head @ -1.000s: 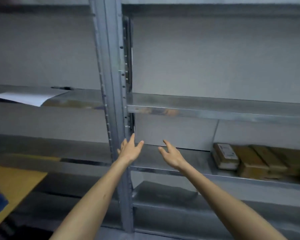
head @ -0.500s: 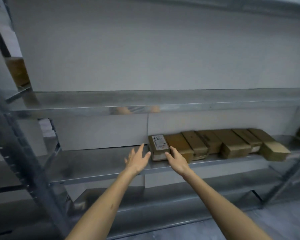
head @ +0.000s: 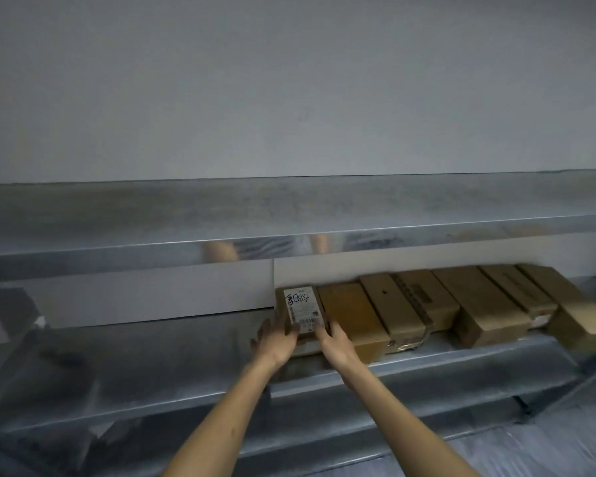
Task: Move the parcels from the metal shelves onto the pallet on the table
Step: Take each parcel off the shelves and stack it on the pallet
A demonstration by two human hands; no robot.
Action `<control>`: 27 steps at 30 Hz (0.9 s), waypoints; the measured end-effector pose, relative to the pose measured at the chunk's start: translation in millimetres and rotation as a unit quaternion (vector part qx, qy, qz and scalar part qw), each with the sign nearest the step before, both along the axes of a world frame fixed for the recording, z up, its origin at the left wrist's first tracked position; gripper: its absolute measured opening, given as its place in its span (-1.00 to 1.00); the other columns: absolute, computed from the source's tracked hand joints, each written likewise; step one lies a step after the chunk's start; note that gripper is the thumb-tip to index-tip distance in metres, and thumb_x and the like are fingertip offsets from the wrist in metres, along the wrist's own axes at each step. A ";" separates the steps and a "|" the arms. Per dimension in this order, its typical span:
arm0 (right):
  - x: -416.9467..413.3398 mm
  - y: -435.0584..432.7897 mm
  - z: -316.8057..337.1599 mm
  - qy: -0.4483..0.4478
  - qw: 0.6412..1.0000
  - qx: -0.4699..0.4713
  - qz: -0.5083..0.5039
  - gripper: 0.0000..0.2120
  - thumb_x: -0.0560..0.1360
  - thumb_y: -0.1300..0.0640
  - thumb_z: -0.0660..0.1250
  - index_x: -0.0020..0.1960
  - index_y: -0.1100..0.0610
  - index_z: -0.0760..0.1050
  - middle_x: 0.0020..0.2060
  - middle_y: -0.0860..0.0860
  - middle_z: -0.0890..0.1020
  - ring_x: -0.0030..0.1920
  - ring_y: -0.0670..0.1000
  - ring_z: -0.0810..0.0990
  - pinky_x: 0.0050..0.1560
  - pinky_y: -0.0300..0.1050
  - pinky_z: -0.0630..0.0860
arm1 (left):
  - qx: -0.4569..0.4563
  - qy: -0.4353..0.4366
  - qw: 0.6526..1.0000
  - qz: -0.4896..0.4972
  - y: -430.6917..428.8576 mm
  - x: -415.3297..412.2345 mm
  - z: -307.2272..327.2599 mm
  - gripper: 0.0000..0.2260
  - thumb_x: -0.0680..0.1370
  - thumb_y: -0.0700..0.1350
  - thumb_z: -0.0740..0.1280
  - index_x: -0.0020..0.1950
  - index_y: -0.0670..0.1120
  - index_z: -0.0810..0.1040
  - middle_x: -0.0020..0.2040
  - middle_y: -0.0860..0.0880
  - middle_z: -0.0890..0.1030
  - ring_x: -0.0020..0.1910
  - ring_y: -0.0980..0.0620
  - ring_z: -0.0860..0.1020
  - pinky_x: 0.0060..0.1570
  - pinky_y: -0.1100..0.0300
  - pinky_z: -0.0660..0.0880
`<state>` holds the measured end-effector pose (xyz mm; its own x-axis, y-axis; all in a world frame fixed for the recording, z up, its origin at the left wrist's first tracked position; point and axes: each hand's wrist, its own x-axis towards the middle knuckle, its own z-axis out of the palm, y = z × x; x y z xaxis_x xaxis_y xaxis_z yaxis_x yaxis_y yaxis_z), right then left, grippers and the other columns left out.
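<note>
Metal shelf (head: 152, 356) bears seven parcels (head: 479, 304) — left hand (head: 274, 342) and right hand (head: 334, 342) grip the labelled parcel (head: 300, 309), fingers curled.

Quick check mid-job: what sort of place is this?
Probably a stockroom or parcel depot: bare metal shelving, a row of brown cardboard parcels on it, and a labelled parcel gripped by the left hand and right hand.

Left hand (head: 276, 343), right hand (head: 336, 343) on parcel (head: 301, 308)
</note>
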<state>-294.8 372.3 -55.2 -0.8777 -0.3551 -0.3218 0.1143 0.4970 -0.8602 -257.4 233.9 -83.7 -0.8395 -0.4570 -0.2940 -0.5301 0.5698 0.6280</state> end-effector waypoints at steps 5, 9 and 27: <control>-28.1 -22.1 -17.9 -0.013 0.999 0.014 0.029 -0.56 0.66 -0.10 0.12 0.49 0.04 0.32 0.40 0.08 0.49 0.37 0.12 0.46 0.17 -0.18 0.33 | 0.007 -0.015 1.000 -0.010 -3.3 -31.9 -24.4 -0.46 0.65 0.22 0.07 0.60 0.21 0.01 0.55 -0.14 0.23 0.45 -0.21 0.33 0.40 -0.15 0.29; -41.4 -30.3 -29.9 -0.022 0.999 0.018 0.039 -0.46 0.67 -0.07 0.12 0.59 0.01 0.11 0.54 0.00 0.28 0.46 0.11 0.36 0.34 -0.09 0.32 | 0.071 0.009 0.997 0.012 -5.5 -43.7 -37.5 -0.45 0.64 0.17 0.15 0.59 0.27 0.01 0.52 -0.18 0.24 0.39 -0.24 0.42 0.36 -0.08 0.37; 14.2 3.5 1.9 -0.045 0.995 -0.084 -0.003 -0.50 0.67 0.02 0.14 0.58 -0.05 0.12 0.50 0.02 0.32 0.40 0.12 0.41 0.18 0.07 0.56 | 0.145 0.206 0.967 0.025 6.5 33.5 1.8 -0.59 0.66 0.05 0.21 0.51 0.25 0.29 0.45 -0.06 0.37 0.44 0.01 0.35 0.45 0.09 0.26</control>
